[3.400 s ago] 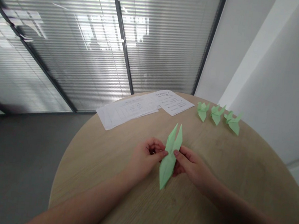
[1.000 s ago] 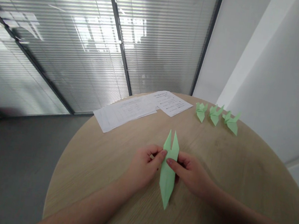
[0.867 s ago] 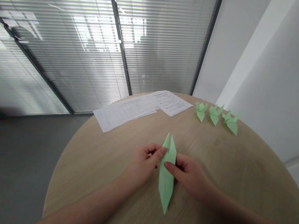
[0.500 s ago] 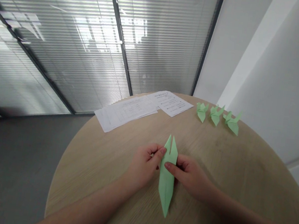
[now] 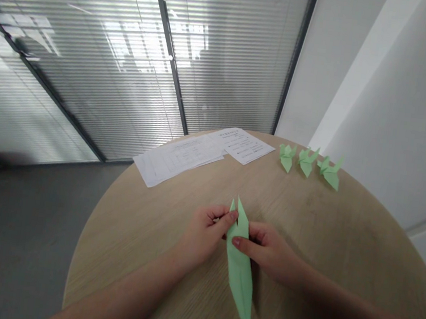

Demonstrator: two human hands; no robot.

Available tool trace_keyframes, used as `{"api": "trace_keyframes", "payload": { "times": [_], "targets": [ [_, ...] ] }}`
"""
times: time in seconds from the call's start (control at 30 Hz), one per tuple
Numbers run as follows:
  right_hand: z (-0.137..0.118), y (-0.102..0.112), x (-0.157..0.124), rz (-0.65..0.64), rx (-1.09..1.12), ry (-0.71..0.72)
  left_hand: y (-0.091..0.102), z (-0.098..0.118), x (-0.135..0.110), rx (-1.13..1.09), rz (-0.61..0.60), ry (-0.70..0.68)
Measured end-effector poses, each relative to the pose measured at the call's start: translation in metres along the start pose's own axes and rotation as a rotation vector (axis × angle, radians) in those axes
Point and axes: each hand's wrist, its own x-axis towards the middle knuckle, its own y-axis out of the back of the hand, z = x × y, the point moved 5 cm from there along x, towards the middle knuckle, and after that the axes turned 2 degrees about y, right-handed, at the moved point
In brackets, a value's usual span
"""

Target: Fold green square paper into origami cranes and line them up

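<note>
A long piece of folded light green paper (image 5: 238, 271) is held between both hands above the round table. It has two narrow points at its far end with a slit between them, and a pointed near end aimed toward me. My left hand (image 5: 209, 234) pinches the left far point, thumb on top. My right hand (image 5: 264, 246) grips the right edge around the middle, its thumb lying across the face and its other fingers behind the paper, partly hidden.
On the wooden table (image 5: 127, 252), three folded green paper cranes (image 5: 306, 163) stand in a row at the back right. Printed white sheets (image 5: 182, 156) lie at the back left. Glass panels with blinds (image 5: 232, 63) rise behind, and a white wall (image 5: 407, 121) is on the right.
The folded paper has tilted, its near end swinging to the right and closer to me. The left thumb now reaches further over the left point. Both hands keep their hold.
</note>
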Motion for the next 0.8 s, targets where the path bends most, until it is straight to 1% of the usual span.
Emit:
{"api": "trace_keyframes", "payload": {
  "times": [0.13,0.37,0.57,0.67,0.73,0.8],
  "targets": [
    [0.001,0.001,0.0,0.011,-0.046,-0.014,-0.001,-0.006,0.0,-0.009,-0.026,0.013],
    [0.005,-0.002,-0.002,-0.033,-0.093,-0.067,0.005,-0.004,0.001,0.041,0.08,0.005],
    [0.002,-0.005,-0.004,-0.051,-0.118,-0.075,0.008,0.001,-0.001,0.04,0.137,0.005],
    [0.004,-0.006,-0.007,-0.075,-0.187,-0.071,0.021,0.004,0.003,-0.061,0.253,0.0],
    [0.006,-0.006,-0.008,-0.089,-0.22,-0.069,0.036,0.007,0.006,-0.158,0.379,-0.036],
    [0.007,-0.002,-0.006,-0.06,-0.175,-0.069,0.05,0.006,0.008,-0.242,0.493,-0.072]
  ]
}}
